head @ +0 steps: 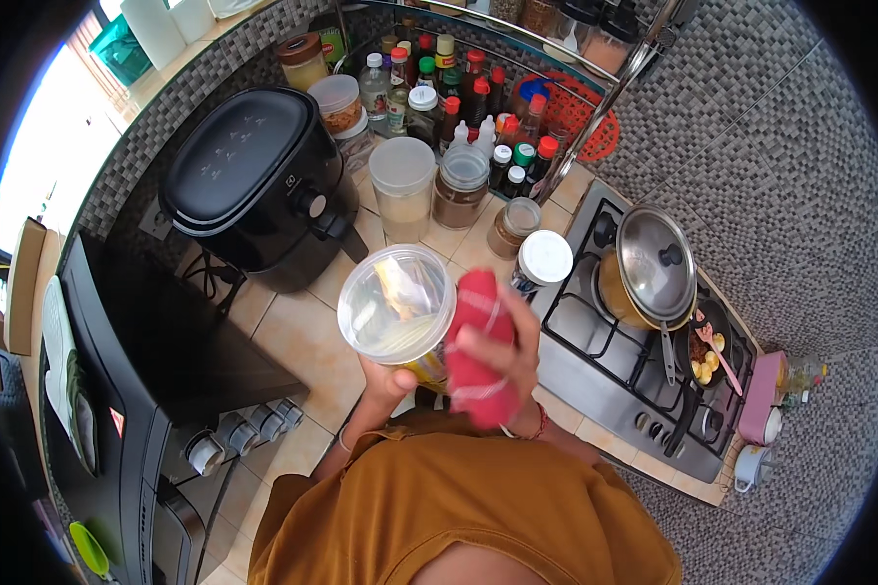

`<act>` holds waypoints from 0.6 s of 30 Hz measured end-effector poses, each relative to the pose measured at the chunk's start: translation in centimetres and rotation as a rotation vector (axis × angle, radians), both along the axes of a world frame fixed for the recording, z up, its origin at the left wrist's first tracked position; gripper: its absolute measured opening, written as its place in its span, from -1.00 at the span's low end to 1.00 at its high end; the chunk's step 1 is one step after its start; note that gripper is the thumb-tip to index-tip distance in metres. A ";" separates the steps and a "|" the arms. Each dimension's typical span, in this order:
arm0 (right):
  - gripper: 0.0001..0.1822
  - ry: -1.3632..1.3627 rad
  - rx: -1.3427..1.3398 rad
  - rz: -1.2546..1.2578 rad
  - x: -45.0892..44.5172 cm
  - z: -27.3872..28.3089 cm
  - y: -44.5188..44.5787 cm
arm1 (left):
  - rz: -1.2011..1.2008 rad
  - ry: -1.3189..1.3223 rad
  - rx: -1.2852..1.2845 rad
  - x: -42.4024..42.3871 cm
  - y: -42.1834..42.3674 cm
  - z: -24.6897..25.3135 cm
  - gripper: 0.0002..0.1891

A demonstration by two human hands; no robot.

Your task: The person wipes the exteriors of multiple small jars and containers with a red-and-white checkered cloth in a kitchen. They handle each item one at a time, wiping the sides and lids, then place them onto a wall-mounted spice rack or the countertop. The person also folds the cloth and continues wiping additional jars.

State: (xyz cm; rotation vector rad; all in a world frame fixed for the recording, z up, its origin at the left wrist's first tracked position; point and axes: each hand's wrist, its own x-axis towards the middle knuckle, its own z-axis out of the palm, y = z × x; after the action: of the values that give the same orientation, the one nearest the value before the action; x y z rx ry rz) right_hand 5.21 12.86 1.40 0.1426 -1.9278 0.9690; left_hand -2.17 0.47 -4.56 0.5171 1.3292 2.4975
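Note:
A round clear plastic container [397,303] with a translucent lid is held up in front of my body; pale items and a packet show through the lid. Under its lower side is my left hand [386,382], thumb visible, the other fingers hidden. My right hand [508,344] grips a red cloth [481,351] against the container's right side; it looks slightly blurred. On the tiled counter beyond stand a tall clear container [402,179], a glass jar of brown powder [462,190], a smaller spice jar [513,227] and a white-lidded jar [546,257].
A black air fryer [252,183] stands at the back left. Many sauce bottles [475,102] crowd the corner. On the right, a gas cooktop [600,365] bears a lidded pot [647,270] and a frying pan [710,351] with food and a pink utensil. A black oven [139,409] is at left.

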 end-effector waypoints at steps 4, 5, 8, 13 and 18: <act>-0.48 0.036 -0.016 -0.046 -0.1 -0.1 -0.8 | 0.008 0.024 -0.028 -1.1 -0.6 -1.0 0.30; -0.48 -0.031 -0.099 -0.015 -0.1 0.2 -0.6 | 0.022 0.042 -0.048 -1.3 -0.6 -0.6 0.30; -0.49 -0.096 -0.447 0.045 -0.6 -0.3 -0.6 | 0.016 0.043 -0.106 -0.8 -0.4 2.2 0.31; -0.49 -0.051 -0.356 -0.023 -0.4 -0.9 -1.6 | -0.093 0.228 -0.181 -1.2 -1.3 1.1 0.29; -0.48 0.127 0.002 -0.138 -0.4 -1.1 -3.0 | -0.067 0.048 -0.022 -1.3 -2.4 1.8 0.35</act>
State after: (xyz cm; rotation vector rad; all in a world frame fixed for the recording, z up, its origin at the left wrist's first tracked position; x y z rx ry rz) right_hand 4.82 9.82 0.28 0.0696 -1.7971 0.8468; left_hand -3.52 -1.92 -2.77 0.6104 1.3321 2.4288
